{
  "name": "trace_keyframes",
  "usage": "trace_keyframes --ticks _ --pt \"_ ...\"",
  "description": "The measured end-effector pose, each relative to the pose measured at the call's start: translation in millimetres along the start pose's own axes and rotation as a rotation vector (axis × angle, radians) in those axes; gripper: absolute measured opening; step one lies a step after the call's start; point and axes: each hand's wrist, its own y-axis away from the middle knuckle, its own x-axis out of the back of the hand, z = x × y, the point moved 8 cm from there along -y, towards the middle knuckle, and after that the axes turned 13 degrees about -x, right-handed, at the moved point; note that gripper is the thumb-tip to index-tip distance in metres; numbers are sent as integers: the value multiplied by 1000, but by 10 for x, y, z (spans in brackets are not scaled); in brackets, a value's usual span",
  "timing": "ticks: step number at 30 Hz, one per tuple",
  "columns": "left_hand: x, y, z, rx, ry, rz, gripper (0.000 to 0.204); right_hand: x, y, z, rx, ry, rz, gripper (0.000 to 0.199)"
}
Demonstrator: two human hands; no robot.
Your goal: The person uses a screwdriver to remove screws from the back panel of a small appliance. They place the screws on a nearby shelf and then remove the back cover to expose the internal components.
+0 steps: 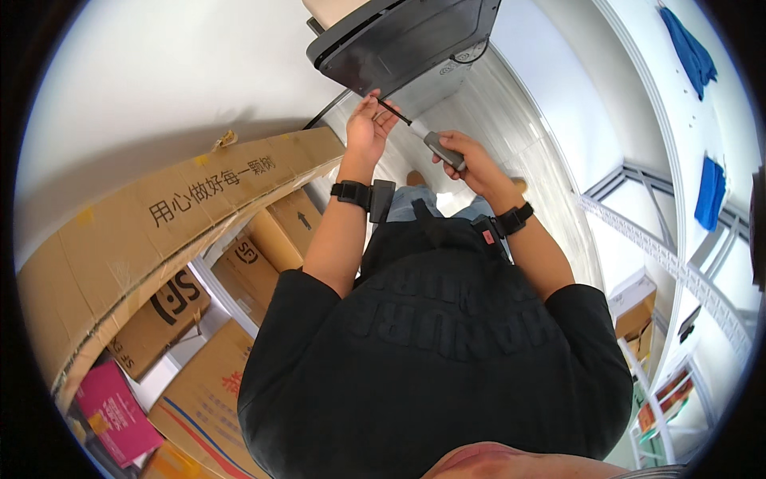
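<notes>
I see the right hand [471, 164] clamped on the grey handle of the screwdriver [423, 137], its long axis pointing up-left to the dark panel's [399, 40] lower edge, where the left hand [369, 128] pinches the shaft beside the tip.

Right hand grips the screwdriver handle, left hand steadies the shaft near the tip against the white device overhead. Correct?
Not quite: in the head view the device is dark grey to black, not white. The rest holds: the right hand grips the screwdriver handle and the left hand steadies the shaft near the tip.
</notes>
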Motion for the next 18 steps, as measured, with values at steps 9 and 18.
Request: trace_keyframes --ticks 9,18 --pt "72 -100 191 57 -77 -89 23 -298 -37 125 86 -93 53 27" --pt "79 -143 224 82 -93 -91 20 -422 -75 177 150 -137 58 28"
